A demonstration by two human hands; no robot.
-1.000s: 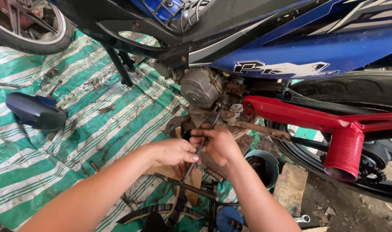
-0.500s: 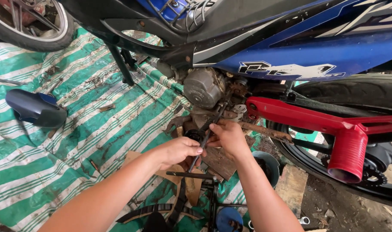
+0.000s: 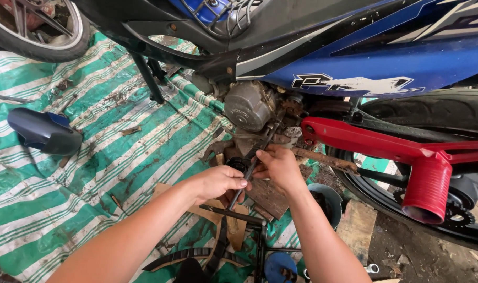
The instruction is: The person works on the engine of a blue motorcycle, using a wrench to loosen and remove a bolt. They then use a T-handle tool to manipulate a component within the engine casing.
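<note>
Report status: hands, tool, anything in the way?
Left hand and right hand both gripping long dark metal tool under grey engine casing. Red swingarm close on the right.

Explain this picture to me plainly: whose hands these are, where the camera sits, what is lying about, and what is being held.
The camera sits on a person's head and looks down, so the two bare arms are the person's own. They work under a blue motorbike, beside its grey engine. The left hand and right hand both grip a slim dark tool that slants up toward the engine. A red swingarm runs to the right, past the rear tyre. On the ground lies a green-and-white striped tarp, with a dark blue mudguard, cardboard and black parts on it.
</note>
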